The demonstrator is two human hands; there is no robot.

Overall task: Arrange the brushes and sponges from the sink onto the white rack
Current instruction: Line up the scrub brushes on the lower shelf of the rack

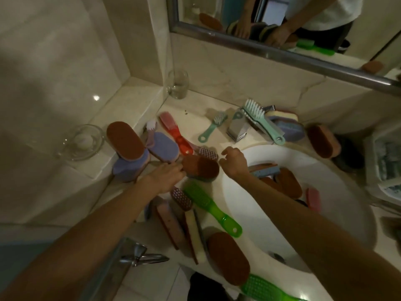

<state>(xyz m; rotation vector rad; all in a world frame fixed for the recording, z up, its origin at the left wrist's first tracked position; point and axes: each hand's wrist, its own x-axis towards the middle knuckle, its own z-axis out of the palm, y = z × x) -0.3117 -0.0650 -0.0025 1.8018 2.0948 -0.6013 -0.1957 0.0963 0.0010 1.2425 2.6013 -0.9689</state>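
Our forearms (91, 231) end in hands apart: left hand (167, 177) pinches the crosswise brown sponge (202, 168), right hand (234, 162) hovers empty beside it.

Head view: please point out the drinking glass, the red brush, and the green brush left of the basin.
drinking glass (177, 84): head view, on its clear wall.
red brush (174, 131): head view, on its middle.
green brush (211, 205): head view, where head meets handle.

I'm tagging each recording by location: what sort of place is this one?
Most likely a bathroom: a white sink set in a pale stone counter, a chrome tap behind it, and a metal-framed mirror on the wall above. A drinking glass stands in the corner.
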